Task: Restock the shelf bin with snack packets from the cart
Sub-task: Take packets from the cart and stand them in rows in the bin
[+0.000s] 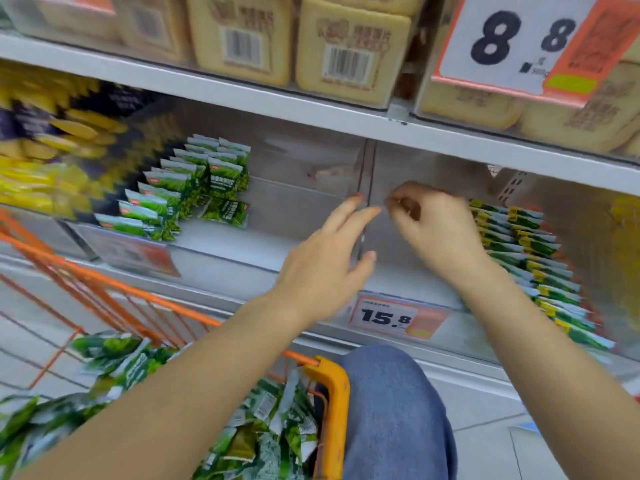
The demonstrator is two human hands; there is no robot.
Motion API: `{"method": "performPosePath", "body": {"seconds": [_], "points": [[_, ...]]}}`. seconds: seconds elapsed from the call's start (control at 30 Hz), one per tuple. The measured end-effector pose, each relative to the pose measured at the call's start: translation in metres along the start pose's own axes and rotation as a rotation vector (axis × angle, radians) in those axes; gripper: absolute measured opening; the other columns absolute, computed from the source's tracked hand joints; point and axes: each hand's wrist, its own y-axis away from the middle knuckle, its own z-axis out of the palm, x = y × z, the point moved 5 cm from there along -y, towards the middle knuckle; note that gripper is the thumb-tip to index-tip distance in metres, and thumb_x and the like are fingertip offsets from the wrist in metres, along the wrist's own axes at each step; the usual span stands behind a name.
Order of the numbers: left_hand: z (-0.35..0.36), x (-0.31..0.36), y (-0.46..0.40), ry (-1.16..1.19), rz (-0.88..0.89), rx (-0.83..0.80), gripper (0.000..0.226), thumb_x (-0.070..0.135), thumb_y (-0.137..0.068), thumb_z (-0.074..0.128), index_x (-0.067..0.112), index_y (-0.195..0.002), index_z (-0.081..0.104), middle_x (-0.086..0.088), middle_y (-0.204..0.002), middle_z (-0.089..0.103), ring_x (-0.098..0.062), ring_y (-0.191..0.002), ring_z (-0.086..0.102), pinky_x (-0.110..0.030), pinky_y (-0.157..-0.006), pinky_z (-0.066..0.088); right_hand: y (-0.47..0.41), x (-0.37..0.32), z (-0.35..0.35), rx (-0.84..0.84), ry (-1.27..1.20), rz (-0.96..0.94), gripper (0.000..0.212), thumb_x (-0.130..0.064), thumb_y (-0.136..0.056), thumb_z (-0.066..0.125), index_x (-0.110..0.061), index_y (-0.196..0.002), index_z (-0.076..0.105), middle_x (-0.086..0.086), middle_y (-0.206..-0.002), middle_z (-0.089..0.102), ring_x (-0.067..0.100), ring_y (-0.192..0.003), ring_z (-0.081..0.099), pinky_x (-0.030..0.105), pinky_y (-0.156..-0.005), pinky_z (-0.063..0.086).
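Head view shows green snack packets [194,188] standing in leaning rows at the left end of a clear plastic shelf bin [277,216], each one a small glossy pillow pack with a white top seam and crimped edges. More of the same packets [145,393] lie heaped loose in an orange wire cart [114,296] at the lower left, its yellow handle corner beside a knee in blue denim [394,410]. Between the two hands stands a thin clear divider [367,174], hard to pick out against the shiny bin wall. The left hand [329,261] is spread, fingertips touching the divider's front edge. The right hand [440,230] has its fingers curled in at the same edge; whether it pinches the divider cannot be told. To the right, a slanting row of green and yellow packets [540,268] is blurred, its print unreadable. Yellow bags [45,150] at the far left are smeared by motion. On the shelf above, tan blocky packs [349,50] with barcodes are cut off at the top. A price tag [398,318] reads 15.8.
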Motion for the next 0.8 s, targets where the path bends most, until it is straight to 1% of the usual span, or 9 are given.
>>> {"method": "performPosePath", "body": {"seconds": [0.07, 0.2, 0.27, 0.33, 0.4, 0.5, 0.6, 0.67, 0.8], "points": [[-0.027, -0.002, 0.015, 0.088, 0.015, -0.002, 0.045, 0.032, -0.097, 0.05, 0.029, -0.141, 0.042, 0.01, -0.154, 0.03, -0.011, -0.132, 0.041, -0.036, -0.099, 0.043, 0.044, -0.047, -0.013, 0.126, -0.16, -0.114, 0.017, -0.028, -0.089, 0.054, -0.017, -0.089, 0.067, -0.001, -0.074, 0.065, 0.012, -0.067, 0.056, 0.031, -0.064, 0.046], [-0.087, -0.017, 0.081, -0.073, 0.104, 0.029, 0.027, 0.027, -0.094, 0.046, 0.023, -0.114, 0.064, 0.008, -0.118, 0.064, -0.014, -0.108, 0.058, -0.037, -0.085, 0.048, 0.106, -0.113, -0.019, 0.176, -0.333, -0.24, 0.02, -0.026, -0.089, 0.054, -0.014, -0.083, 0.069, -0.002, -0.065, 0.061, 0.012, -0.067, 0.051, 0.02, -0.062, 0.039], [-0.107, -0.033, 0.117, -0.215, 0.144, -0.059, 0.026, 0.027, -0.094, 0.045, 0.023, -0.107, 0.067, 0.006, -0.1, 0.069, -0.016, -0.097, 0.06, -0.038, -0.077, 0.05, 0.119, -0.146, -0.008, 0.013, -0.367, -0.32, 0.022, -0.034, -0.088, 0.051, -0.02, -0.086, 0.068, -0.005, -0.067, 0.064, 0.01, -0.064, 0.056, 0.024, -0.059, 0.046], [-0.118, -0.052, 0.146, -0.354, 0.136, -0.193, 0.027, 0.029, -0.096, 0.044, 0.025, -0.11, 0.066, 0.006, -0.101, 0.07, -0.017, -0.096, 0.063, -0.036, -0.074, 0.052, 0.127, -0.175, 0.012, -0.248, -0.257, -0.46, 0.022, -0.04, -0.088, 0.049, -0.028, -0.094, 0.066, -0.008, -0.079, 0.068, 0.015, -0.071, 0.065, 0.028, -0.056, 0.05], [-0.121, -0.075, 0.171, -0.508, 0.048, -0.379, 0.027, 0.033, -0.1, 0.042, 0.028, -0.119, 0.062, 0.008, -0.114, 0.067, -0.016, -0.103, 0.061, -0.032, -0.078, 0.05, 0.138, -0.196, 0.037, -0.579, -0.092, -0.573, 0.026, -0.044, -0.093, 0.048, -0.033, -0.113, 0.06, -0.009, -0.105, 0.066, 0.017, -0.094, 0.064, 0.031, -0.071, 0.049], [-0.121, -0.107, 0.201, -0.572, -0.128, -0.629, 0.027, 0.031, -0.099, 0.045, 0.03, -0.123, 0.057, 0.009, -0.119, 0.064, -0.014, -0.107, 0.059, -0.03, -0.084, 0.049, 0.155, -0.21, 0.065, -0.84, 0.087, -0.635, 0.043, -0.05, -0.096, 0.044, -0.034, -0.136, 0.042, -0.006, -0.132, 0.054, 0.02, -0.117, 0.054, 0.035, -0.089, 0.046], [-0.109, -0.126, 0.221, -0.486, -0.244, -0.82, 0.038, 0.028, -0.096, 0.054, 0.034, -0.133, 0.051, 0.005, -0.13, 0.057, -0.015, -0.114, 0.055, -0.025, -0.084, 0.041, 0.16, -0.229, 0.074, -0.895, 0.088, -0.646, 0.047, -0.053, -0.095, 0.043, -0.035, -0.138, 0.038, -0.006, -0.132, 0.054, 0.019, -0.117, 0.053, 0.036, -0.091, 0.047], [-0.099, -0.129, 0.228, -0.431, -0.262, -0.907, 0.046, 0.028, -0.096, 0.056, 0.034, -0.139, 0.045, 0.0, -0.134, 0.054, -0.019, -0.116, 0.053, -0.03, -0.087, 0.045, 0.159, -0.24, 0.075, -0.88, 0.027, -0.666, 0.046, -0.054, -0.095, 0.041, -0.036, -0.137, 0.038, -0.008, -0.13, 0.055, 0.016, -0.114, 0.054, 0.035, -0.089, 0.047], [-0.092, -0.13, 0.227, -0.313, -0.238, -0.937, 0.037, 0.034, -0.089, 0.066, 0.028, -0.124, 0.054, 0.001, -0.122, 0.057, -0.02, -0.105, 0.053, -0.032, -0.079, 0.043, 0.151, -0.251, 0.071, -0.843, -0.053, -0.643, 0.044, -0.057, -0.095, 0.039, -0.039, -0.135, 0.04, -0.014, -0.124, 0.057, 0.01, -0.109, 0.056, 0.033, -0.087, 0.047]]}}
